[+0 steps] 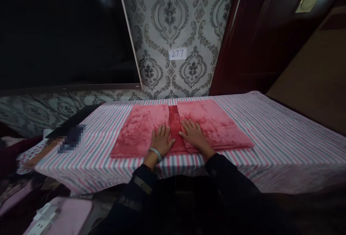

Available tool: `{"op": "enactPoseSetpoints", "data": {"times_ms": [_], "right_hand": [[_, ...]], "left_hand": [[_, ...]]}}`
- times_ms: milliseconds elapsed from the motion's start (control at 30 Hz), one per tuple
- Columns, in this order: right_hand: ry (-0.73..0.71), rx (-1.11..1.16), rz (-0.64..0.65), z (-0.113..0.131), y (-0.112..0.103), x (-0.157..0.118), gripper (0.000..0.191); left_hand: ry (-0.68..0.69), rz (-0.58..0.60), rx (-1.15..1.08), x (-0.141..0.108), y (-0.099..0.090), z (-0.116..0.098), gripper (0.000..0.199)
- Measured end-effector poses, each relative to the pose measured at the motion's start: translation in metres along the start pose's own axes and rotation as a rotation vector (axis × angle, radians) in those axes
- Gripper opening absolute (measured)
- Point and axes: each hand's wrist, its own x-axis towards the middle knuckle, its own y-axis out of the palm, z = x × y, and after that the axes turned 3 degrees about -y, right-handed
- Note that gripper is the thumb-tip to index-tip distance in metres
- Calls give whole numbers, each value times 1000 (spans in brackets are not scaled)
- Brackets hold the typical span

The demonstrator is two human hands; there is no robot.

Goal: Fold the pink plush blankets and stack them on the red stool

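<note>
A pink plush blanket [211,118] lies folded on the striped cloth in front of me. Its left and right sides are turned inward, and a darker red strip shows between the two flaps. My left hand [161,142], with a pale bracelet at the wrist, rests flat on the inner edge of the left flap, fingers spread. On the right flap, near its inner edge, my right hand [194,134] also lies flat with its fingers apart. Both hands press on the fabric without gripping it.
A pink, grey and white striped cloth [273,134] covers the table. Behind it stand a patterned wall with a paper marked 277 [177,53] and a large dark screen [65,33]. At lower left, a power strip [43,224] lies on a pink surface [71,213].
</note>
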Motion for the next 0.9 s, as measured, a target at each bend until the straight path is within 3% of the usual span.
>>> {"op": "enactPoseSetpoints", "data": {"times_ms": [133, 233, 300, 433, 567, 700, 900], "right_hand": [[0, -1, -23, -1, -2, 0, 68], [3, -12, -17, 0, -2, 0, 67], [0, -14, 0, 0, -3, -1, 66], [6, 11, 40, -1, -9, -2, 66], [43, 77, 54, 2, -21, -1, 60], [-5, 258, -81, 21, -30, 3, 51], [37, 496, 75, 58, -23, 29, 60]], "left_hand": [[-13, 41, -135, 5, -10, 3, 69], [-40, -26, -237, 1, -20, 7, 67], [-14, -60, -256, -9, -22, 11, 71], [144, 47, -240, -43, -17, 21, 90], [151, 81, -160, -65, -12, 28, 82], [145, 19, -103, -70, -5, 28, 68], [146, -89, -89, -70, 2, 24, 62]]}}
